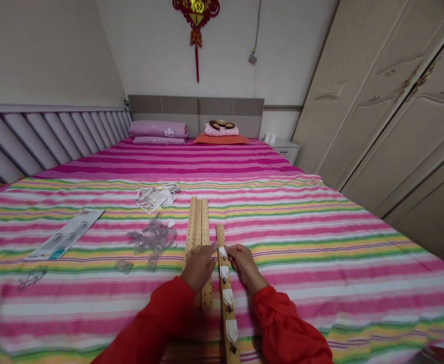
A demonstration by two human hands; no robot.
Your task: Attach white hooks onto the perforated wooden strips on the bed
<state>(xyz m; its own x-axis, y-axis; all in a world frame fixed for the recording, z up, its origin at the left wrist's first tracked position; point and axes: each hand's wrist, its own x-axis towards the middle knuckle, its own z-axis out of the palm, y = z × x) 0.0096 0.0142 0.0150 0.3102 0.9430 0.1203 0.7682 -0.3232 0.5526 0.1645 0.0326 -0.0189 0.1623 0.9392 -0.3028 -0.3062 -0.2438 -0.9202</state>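
A narrow wooden strip with holes [220, 233] lies lengthwise on the bed, with several white hooks in a row along it. At the farthest white hook [223, 251], my right hand [243, 262] is closed, its thumb and fingertips pinching the hook's right side. My left hand [199, 265] rests over more perforated wooden strips [198, 217], its fingers stretched toward the left edge of the hooked strip. Nearer to me on that strip sit another white hook [224, 273], a further one [228, 297] and the nearest one [231, 330].
Left of the strips lie small clear plastic packets [154, 236], a pile of opened packaging [157, 197], a long card with hooks [68, 235] and a clear loop-shaped piece [33, 276]. Folded bedding [159, 129] is by the headboard; a wardrobe [381, 101] stands right.
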